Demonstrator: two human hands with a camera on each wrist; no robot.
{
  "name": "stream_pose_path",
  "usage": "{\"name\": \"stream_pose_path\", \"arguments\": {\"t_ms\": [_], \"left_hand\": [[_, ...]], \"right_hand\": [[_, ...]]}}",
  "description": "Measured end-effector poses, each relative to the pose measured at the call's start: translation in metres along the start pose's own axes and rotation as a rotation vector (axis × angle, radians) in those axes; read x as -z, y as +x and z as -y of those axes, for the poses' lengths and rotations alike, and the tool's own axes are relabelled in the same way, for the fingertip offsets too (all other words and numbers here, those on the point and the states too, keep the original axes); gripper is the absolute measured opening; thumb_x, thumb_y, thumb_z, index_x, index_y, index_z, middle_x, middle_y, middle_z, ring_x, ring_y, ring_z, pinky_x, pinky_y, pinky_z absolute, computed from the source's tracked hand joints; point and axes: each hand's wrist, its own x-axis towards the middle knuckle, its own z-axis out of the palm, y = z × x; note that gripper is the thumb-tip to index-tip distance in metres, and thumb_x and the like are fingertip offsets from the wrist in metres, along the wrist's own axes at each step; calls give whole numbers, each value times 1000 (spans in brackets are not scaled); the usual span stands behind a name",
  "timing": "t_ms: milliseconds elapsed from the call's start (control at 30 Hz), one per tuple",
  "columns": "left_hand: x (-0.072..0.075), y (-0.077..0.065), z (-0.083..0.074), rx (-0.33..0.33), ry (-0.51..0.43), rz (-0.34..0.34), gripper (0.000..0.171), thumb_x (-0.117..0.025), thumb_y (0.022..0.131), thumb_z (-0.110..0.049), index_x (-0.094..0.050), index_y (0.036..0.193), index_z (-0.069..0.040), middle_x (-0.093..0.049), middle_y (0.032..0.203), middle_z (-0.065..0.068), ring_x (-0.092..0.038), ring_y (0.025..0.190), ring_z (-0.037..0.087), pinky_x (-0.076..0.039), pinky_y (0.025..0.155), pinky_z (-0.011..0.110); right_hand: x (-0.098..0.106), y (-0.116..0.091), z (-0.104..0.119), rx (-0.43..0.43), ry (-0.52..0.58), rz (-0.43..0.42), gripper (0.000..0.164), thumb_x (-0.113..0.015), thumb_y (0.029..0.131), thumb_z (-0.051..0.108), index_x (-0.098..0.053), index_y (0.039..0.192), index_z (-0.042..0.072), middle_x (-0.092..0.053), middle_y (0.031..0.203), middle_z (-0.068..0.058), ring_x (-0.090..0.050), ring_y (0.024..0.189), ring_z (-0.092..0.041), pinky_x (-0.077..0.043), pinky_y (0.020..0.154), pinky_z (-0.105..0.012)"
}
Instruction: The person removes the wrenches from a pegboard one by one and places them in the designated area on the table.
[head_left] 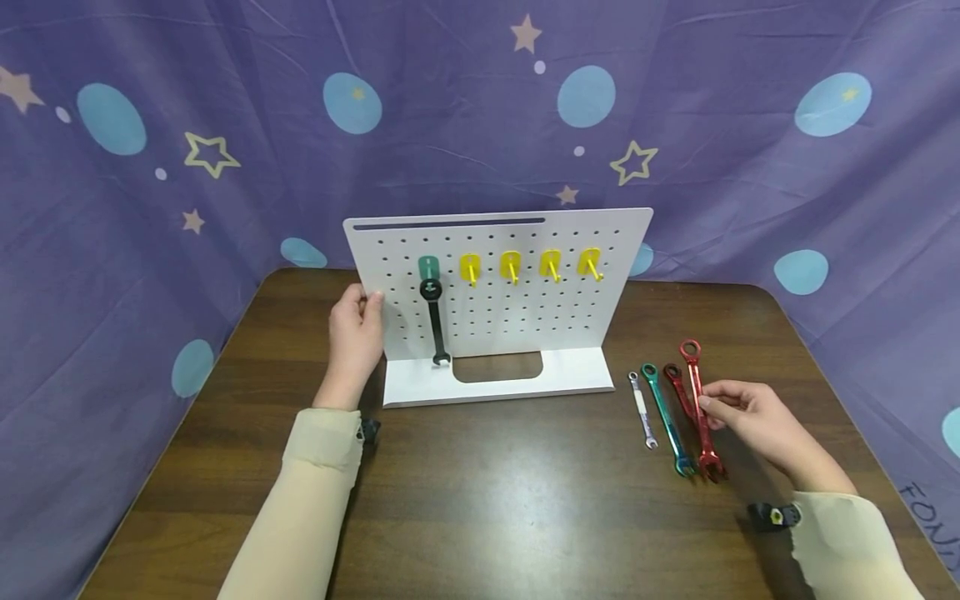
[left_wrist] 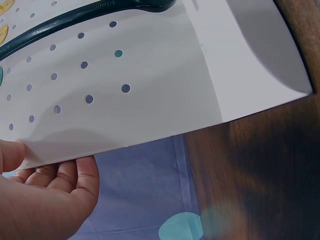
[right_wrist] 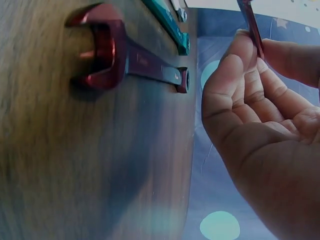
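Note:
My left hand (head_left: pixel 356 337) grips the left edge of a white pegboard stand (head_left: pixel 491 321), thumb on the front and fingers behind. A black combination wrench (head_left: pixel 436 323) hangs from the green hook (head_left: pixel 428 267) on the board's left side. At the right, my right hand (head_left: pixel 761 425) pinches a bright red combination wrench (head_left: pixel 695 377) between thumb and fingers, ring end pointing away. In the right wrist view this wrench (right_wrist: pixel 252 27) is raised above the table. A darker red wrench (head_left: pixel 677 386) lies beneath it, partly hidden in the head view.
Left of the red wrenches lie a green wrench (head_left: pixel 663 411) and a small silver wrench (head_left: pixel 641 410). Several yellow hooks, such as the rightmost one (head_left: pixel 589 260), line the pegboard. A purple patterned curtain (head_left: pixel 465 150) hangs behind the brown wooden table (head_left: pixel 480 492).

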Motion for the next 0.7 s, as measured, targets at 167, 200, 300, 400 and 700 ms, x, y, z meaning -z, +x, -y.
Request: {"name": "stream_pose_path", "arguments": {"t_ms": [167,200,300,400,700], "left_hand": [[0,1,-1,-5,6,4,23,-51,108,-13,-62,112,7,-56,77,15,-44,65,20,-35,54,25],[0,1,-1,-4,7,4,23,-51,108,-13,-62,113,7,-56,78,15,-44,65,20,-35,54,25],[0,1,-1,1,12,4,24,-50,108,-14,-62,113,7,-55,77,14,-44,65,20,-35,54,26],[0,1,0,4,14,5,24,-50,108,-14,-61,112,6,-52,75,12,-43,65,20,-34,54,26],[1,0,0,9,10,9,23,-50,109,-14,-62,112,6,-51,75,11,-43,64,19,-34,53,26]], "right_hand": [[3,-2,-4,-6,-1,11,23,-62,103,10,-66,112,-11,-71,86,-9,-66,74,-16,-55,67,-33],[4,-3,-4,-4,-5,10,23,-62,103,10,-66,111,-11,-70,85,-8,-65,74,-16,-55,67,-33],[6,-4,-5,2,-19,5,23,-62,103,11,-67,109,-10,-70,83,-7,-65,73,-16,-54,66,-33],[7,-5,-7,8,-24,6,22,-62,103,11,-67,108,-10,-69,82,-6,-64,72,-16,-54,65,-33],[11,-8,-12,-18,-27,44,21,-62,102,11,-67,107,-9,-66,81,-6,-61,71,-16,-52,64,-33]]}}
